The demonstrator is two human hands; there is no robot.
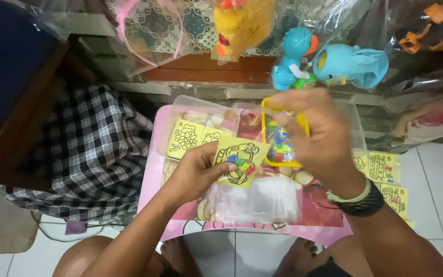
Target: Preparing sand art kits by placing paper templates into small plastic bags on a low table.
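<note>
My left hand (197, 170) pinches a small yellow card (239, 160) with a black outline drawing, partly filled with colour, above a pink low table (242, 232). My right hand (318, 137) hovers raised over the table, fingers bunched near a yellow-rimmed tray (277, 137) of coloured bits; whether the fingers hold anything is hidden by blur. More yellow outline cards (192, 137) lie in a clear plastic box (180, 105) behind the left hand.
A stack of clear small bags (260, 201) lies on the table front. Further yellow cards (385, 172) lie at the right on the white tiled floor. Bagged blue plastic toys (334, 64) and a yellow toy (242, 23) hang behind. A checked cloth (85, 149) covers something at left.
</note>
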